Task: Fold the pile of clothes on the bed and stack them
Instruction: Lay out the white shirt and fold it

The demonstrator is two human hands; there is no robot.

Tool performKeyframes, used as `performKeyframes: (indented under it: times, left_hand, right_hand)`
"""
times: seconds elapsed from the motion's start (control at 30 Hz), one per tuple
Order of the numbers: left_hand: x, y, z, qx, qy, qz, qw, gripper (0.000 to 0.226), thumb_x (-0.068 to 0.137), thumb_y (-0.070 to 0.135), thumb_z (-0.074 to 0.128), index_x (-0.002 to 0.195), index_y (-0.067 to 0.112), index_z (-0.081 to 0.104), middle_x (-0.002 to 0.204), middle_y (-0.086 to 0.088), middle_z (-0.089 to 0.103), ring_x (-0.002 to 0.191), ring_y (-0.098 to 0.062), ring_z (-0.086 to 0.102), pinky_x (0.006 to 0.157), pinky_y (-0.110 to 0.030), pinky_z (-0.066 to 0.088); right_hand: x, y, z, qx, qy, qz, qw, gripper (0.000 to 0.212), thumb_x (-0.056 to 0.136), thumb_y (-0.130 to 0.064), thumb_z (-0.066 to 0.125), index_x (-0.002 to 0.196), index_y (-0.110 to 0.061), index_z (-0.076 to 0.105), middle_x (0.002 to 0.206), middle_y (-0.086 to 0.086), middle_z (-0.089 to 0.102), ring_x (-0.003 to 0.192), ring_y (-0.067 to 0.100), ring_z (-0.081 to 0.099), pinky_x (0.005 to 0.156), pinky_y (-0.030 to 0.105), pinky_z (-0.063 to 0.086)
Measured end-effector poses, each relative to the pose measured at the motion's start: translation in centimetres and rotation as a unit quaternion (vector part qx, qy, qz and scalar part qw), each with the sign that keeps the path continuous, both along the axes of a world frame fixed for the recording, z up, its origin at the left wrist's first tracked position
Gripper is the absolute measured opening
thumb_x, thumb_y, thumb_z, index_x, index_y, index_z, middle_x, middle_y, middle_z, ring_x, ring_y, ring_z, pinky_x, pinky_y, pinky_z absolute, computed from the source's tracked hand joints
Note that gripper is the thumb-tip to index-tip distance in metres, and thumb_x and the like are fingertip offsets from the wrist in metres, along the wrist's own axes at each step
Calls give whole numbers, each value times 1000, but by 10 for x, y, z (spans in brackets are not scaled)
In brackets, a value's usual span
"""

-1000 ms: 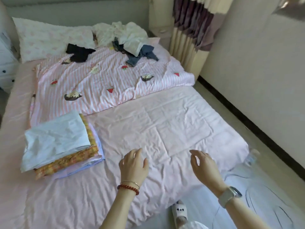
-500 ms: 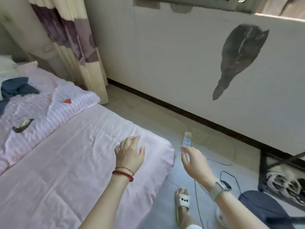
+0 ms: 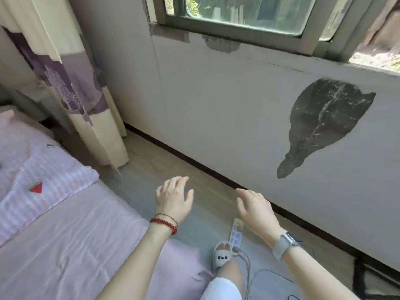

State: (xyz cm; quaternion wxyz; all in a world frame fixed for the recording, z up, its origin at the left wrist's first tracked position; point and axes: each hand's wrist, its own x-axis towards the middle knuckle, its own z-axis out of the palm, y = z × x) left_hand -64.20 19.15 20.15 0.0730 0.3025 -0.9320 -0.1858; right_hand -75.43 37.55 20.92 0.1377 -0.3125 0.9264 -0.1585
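A pale wall [image 3: 227, 118] with a dark patch [image 3: 320, 124] and a window [image 3: 244, 14] above it fills most of my view, with a cream and purple curtain [image 3: 71, 79] hanging at the head of the bed. The bed [image 3: 71, 241] lies at my left under a plain pink sheet, and a pink striped quilt [image 3: 36, 180] with a watermelon print is spread further up it.

My left hand [image 3: 174, 200] hangs in the air just past the bed's edge, its grip spread and empty, a red bead bracelet at the wrist. My right hand [image 3: 255, 210] is out over the floor [image 3: 173, 165], grip likewise spread and holding nothing, a watch on that wrist. Below it a power strip [image 3: 236, 232] lies on the floor beside my slippered foot [image 3: 223, 254].

No clothes show from here: the pile to be folded and any stack are out of sight, presumably further up the bed to my left.

By my reckoning, garments like these will be light and limp, sagging wherever I do not support them. I would take each by two corners or at the shoulders, shake it flat on the sheet, then fold along the seams, smoothing with a flat palm so the stack sits level.
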Motion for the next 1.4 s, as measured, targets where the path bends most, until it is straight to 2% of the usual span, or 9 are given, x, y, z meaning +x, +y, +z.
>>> performKeyframes:
  times: [0.13, 0.3, 0.53, 0.77, 0.9, 1.03, 1.17, 1.3, 1.4]
  left_hand:
    - [-67, -74, 6, -13, 51, 65, 996, 49, 82, 38, 41, 123, 16, 58, 124, -2, 57, 119, -24, 48, 100, -40, 29]
    - [-134, -181, 16, -14, 27, 131, 991, 42, 91, 36, 44, 129, 21, 52, 130, 3, 51, 124, -18, 42, 102, -34, 25]
    - [-129, -308, 45, -42, -6, 263, 964, 56, 82, 45, 30, 129, 22, 51, 131, 3, 51, 122, -19, 45, 100, -36, 30]
    - [-76, -419, 60, -49, -31, 433, 899, 45, 91, 38, 39, 133, 21, 47, 137, 1, 47, 126, -21, 41, 103, -35, 28]
    - [-54, -477, 63, -41, -11, 530, 847, 62, 78, 42, 27, 130, 19, 50, 135, -1, 50, 124, -23, 44, 102, -37, 30]
    - [-44, -529, 68, -31, -1, 604, 796, 57, 83, 43, 30, 132, 20, 48, 135, 0, 49, 123, -22, 44, 101, -35, 31]
    - [-28, -571, 71, -28, 11, 659, 751, 66, 78, 51, 23, 131, 21, 49, 134, 2, 49, 122, -21, 44, 101, -35, 31]
    - [3, -622, 70, -45, 28, 701, 712, 84, 69, 60, 12, 129, 17, 52, 131, -2, 51, 119, -24, 47, 98, -37, 32]
    - [35, -668, 63, -56, 7, 710, 702, 76, 75, 57, 18, 127, 14, 54, 129, -6, 53, 117, -28, 49, 95, -39, 36]
  right_hand:
    - [-72, -85, 9, -26, 17, 62, 998, 38, 97, -26, 33, 133, -22, 45, 133, -4, 52, 125, 19, 42, 101, 32, 32]
    - [-155, -221, 25, -38, 23, 155, 987, 38, 98, -26, 32, 135, -22, 42, 133, -4, 50, 127, 19, 40, 102, 30, 29]
    - [-185, -394, 39, -54, 12, 311, 949, 39, 98, -28, 31, 136, -23, 41, 134, -5, 49, 127, 18, 39, 104, 30, 30]
    - [-172, -573, 45, -69, 23, 466, 882, 39, 96, -28, 34, 133, -21, 46, 129, -1, 54, 122, 23, 45, 98, 31, 34]
    - [-156, -674, 47, -87, 23, 552, 829, 48, 91, -32, 23, 129, -18, 49, 126, 0, 56, 117, 24, 49, 91, 32, 41]
    - [-138, -762, 54, -79, -18, 615, 785, 67, 82, -43, 10, 136, -22, 42, 131, 0, 52, 122, 23, 44, 98, 34, 35]
    - [-102, -835, 51, -85, -29, 675, 732, 38, 97, -29, 36, 132, -21, 47, 130, 1, 54, 120, 22, 48, 98, 33, 38]
    - [-58, -903, 51, -87, -68, 727, 678, 41, 98, -25, 37, 138, -20, 41, 134, 0, 50, 123, 18, 44, 102, 30, 35]
    - [-21, -958, 40, -92, -76, 747, 654, 41, 97, -25, 38, 138, -20, 41, 128, -1, 54, 118, 16, 47, 101, 29, 38]
